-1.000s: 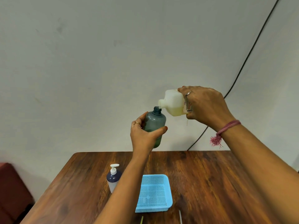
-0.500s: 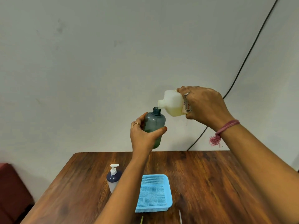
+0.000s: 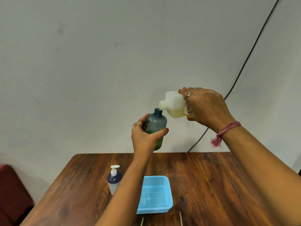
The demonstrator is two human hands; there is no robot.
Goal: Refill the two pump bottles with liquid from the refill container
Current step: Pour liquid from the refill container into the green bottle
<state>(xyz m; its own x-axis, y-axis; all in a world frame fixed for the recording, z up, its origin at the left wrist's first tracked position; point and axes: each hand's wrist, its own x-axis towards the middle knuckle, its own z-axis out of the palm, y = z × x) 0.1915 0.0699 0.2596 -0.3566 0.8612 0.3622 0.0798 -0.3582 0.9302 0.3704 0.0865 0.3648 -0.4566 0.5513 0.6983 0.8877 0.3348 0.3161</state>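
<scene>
I see the left hand point(image 3: 146, 136) gripping the open grey-green bottle point(image 3: 156, 126) upright, lifted above the worktop point(image 3: 211, 185). Right hand point(image 3: 206, 108) holds the white refill container point(image 3: 174, 104) tipped on its side — spout right at the bottle's open neck, yellowish liquid pooled inside. On the worktop: a white-pump bottle point(image 3: 114, 180) with a dark shoulder, and beside it a blue mesh basket point(image 3: 154, 194).

Pump bottle point(image 3: 114, 180) left of basket point(image 3: 154, 194), on table point(image 3: 211, 185)

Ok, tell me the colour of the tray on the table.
Light blue, with a fine mesh pattern; the tray shows in the head view, the only one.
</scene>
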